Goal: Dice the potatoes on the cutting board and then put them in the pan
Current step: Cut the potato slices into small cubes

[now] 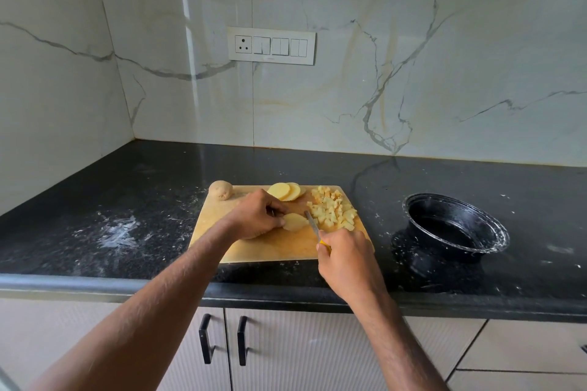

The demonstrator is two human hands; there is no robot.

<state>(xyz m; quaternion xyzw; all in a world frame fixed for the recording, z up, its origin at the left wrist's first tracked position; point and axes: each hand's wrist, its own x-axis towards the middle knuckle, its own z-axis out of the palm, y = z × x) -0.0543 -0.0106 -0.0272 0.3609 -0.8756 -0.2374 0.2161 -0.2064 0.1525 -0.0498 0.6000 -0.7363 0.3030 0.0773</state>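
A wooden cutting board (270,247) lies on the black counter. My left hand (257,216) holds a potato slice (295,221) flat on the board with curled fingers. My right hand (346,259) grips a yellow-handled knife (313,225), whose blade rests at the slice's right edge. A pile of diced potato (333,209) sits at the board's far right. Round potato slices (286,191) lie stacked at the board's back edge. A whole unpeeled potato (220,190) sits at the back left corner. The black pan (457,225) stands to the right of the board, with nothing seen inside.
The black counter (127,200) is dusted with white specks, thickest to the left of the board. A marble wall with a switch plate (271,45) rises behind. Cabinet doors with black handles (222,340) sit below the counter edge.
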